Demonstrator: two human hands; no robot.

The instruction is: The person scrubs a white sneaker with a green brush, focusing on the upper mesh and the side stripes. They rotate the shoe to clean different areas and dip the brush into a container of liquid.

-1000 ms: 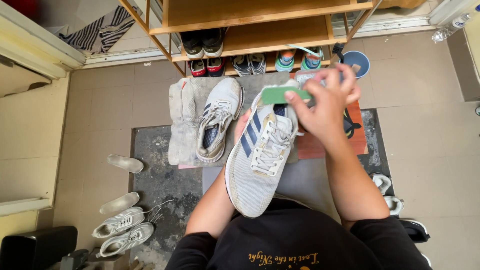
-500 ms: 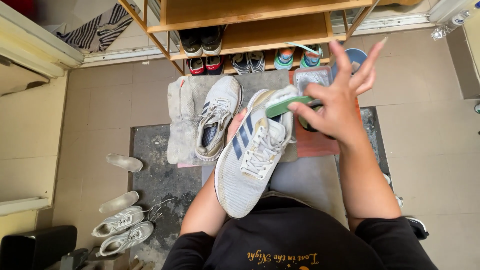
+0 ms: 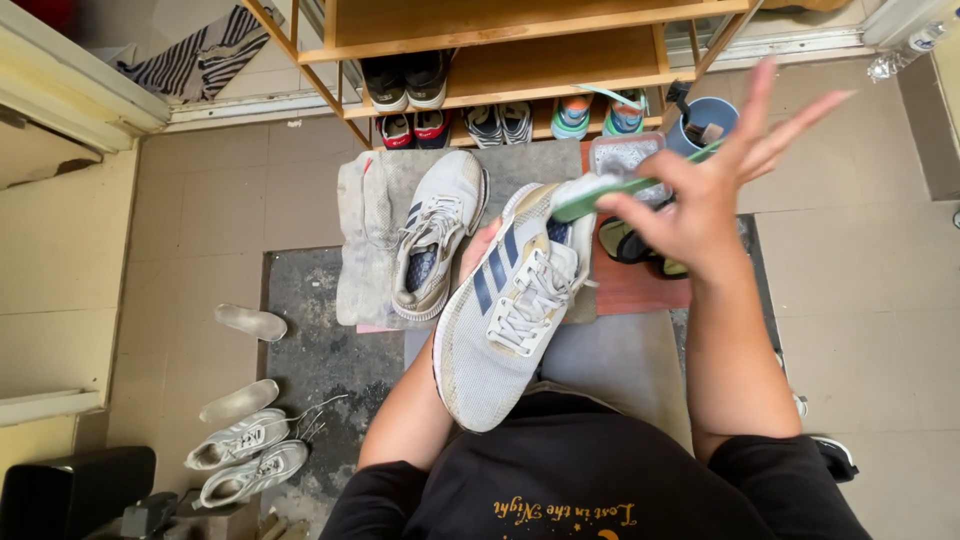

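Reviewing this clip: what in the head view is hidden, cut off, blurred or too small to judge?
- Left hand: mostly hidden behind the sneaker it supports; only fingertips show, so the grip is unclear.
- Green-handled brush: its head and handle end are motion-blurred and partly covered by the right hand.
- Shoes on the rack: cut off by the shelf above.
- Blue tub: contents too small to identify.

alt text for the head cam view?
Seen from above, a person's left hand holds a white sneaker with dark stripes while the right hand works a green brush at its heel, above a shoe rack.
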